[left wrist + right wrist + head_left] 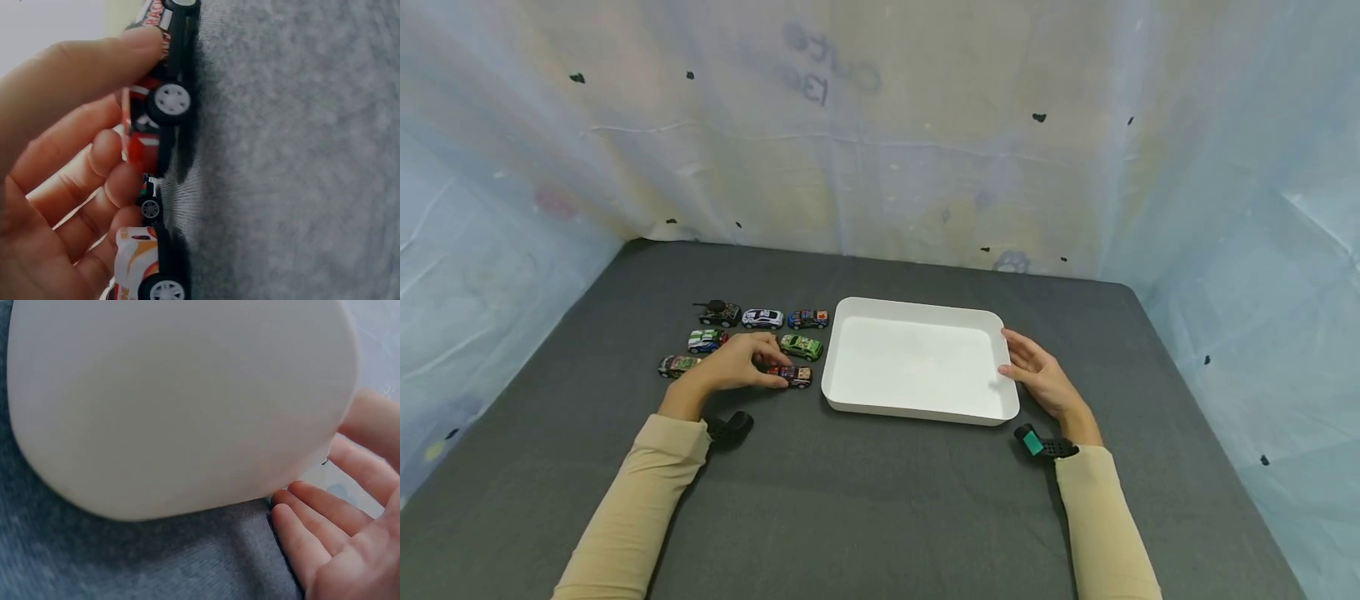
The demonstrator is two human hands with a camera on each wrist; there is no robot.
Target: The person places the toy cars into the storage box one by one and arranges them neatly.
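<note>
My left hand (741,362) pinches a dark red-and-black toy car (796,377) at the front of a cluster of toy cars. In the left wrist view its thumb (112,59) lies along the side of that car (147,140), close over the grey cloth. Just beyond the fingers stands a green toy car (802,347). The right hand (1036,371) holds the right edge of a shallow white tray (917,414), thumb at the rim and other fingers along the outside wall. Seen from the right wrist, the tray's side (181,412) hides part of those fingers.
Behind the left hand stand a black toy vehicle with a gun barrel (721,313), a white car (763,318) and a blue-orange car (808,318). A white-green car (706,340) and another car (677,365) are farther left. Plastic sheeting (880,150) surrounds the grey table (880,508).
</note>
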